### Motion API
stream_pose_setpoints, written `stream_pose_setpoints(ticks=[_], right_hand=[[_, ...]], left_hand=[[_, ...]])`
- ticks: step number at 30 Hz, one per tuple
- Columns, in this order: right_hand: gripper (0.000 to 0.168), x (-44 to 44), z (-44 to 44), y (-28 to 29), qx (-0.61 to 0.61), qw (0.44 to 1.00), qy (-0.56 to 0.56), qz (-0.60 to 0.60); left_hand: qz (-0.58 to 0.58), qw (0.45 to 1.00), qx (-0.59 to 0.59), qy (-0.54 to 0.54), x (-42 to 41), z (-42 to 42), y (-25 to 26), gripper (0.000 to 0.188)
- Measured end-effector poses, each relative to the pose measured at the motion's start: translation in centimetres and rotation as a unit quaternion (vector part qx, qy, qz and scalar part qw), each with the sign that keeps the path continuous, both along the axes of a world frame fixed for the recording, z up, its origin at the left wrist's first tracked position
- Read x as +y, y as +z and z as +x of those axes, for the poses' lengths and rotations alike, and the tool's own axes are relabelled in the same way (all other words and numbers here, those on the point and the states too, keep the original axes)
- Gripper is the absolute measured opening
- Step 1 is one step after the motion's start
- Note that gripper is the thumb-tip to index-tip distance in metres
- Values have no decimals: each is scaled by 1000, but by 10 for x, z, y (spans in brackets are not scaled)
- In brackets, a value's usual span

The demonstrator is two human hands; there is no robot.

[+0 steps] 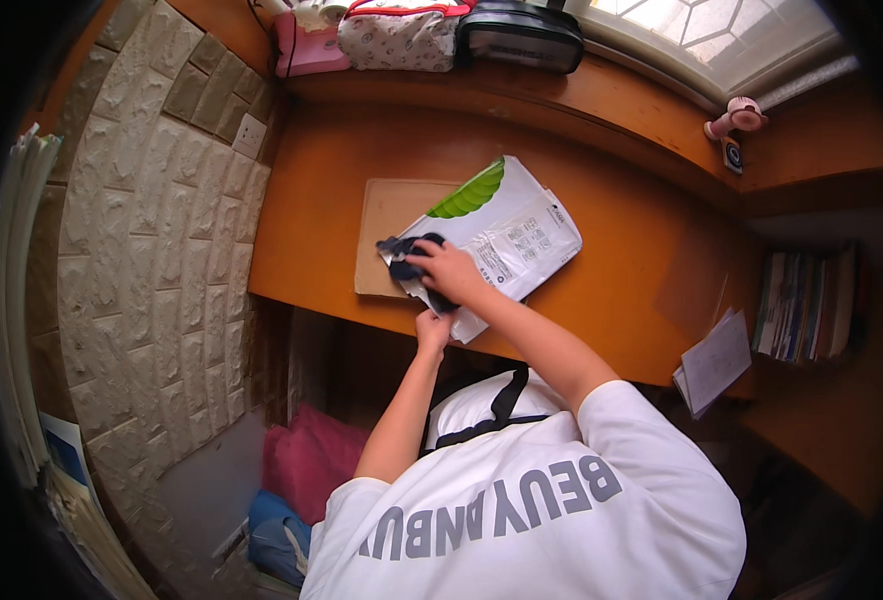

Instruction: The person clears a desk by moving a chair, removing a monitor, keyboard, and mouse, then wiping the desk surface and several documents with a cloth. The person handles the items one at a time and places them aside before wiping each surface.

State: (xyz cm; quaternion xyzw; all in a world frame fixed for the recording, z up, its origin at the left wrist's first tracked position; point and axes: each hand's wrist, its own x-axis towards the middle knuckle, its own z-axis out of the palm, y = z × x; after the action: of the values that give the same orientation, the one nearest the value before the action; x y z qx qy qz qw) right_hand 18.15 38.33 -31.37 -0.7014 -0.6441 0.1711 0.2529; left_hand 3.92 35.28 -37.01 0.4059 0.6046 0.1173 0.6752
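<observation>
A white plastic mailer bag (525, 234) with a green leaf print and dark printing lies slantwise on the wooden desk, partly over a flat brown cardboard piece (381, 217). Dark navy fabric (410, 255) bunches at the bag's near left end. My right hand (452, 276) rests on that fabric with its fingers spread over it; whether it grips is not plain. At the desk's front edge my left hand (434, 330) is closed on the bag's near edge, its fingertips partly hidden.
A pink container (310, 45), a patterned pouch (400, 37) and a black wash bag (520, 41) stand on the back ledge. To the right are a pink handheld fan (738, 116), loose papers (715, 361) and a row of books (805, 307). A brick-patterned wall borders the left.
</observation>
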Motion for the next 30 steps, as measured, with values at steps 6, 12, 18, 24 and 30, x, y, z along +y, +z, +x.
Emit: stream_pose_setpoints(ticks=[6,12,18,24,30], right_hand=[[42,6,162,-23,-72,961,-254,-77],[36,-69,200,24,24,950,-301,82],[37,-201,162,21,108,922,-368,47],[34,-272,171,11,115,872,-473,46],[34,-270,207,38,124,843,-500,154]], left_hand=[[18,999,-20,-23,0,1,1,30],[515,783,258,-236,-27,14,94,75],[615,555,309,-468,-29,24,60,59],[486,730,102,-470,36,39,131,36],[111,907,-163,-373,97,23,219,29]])
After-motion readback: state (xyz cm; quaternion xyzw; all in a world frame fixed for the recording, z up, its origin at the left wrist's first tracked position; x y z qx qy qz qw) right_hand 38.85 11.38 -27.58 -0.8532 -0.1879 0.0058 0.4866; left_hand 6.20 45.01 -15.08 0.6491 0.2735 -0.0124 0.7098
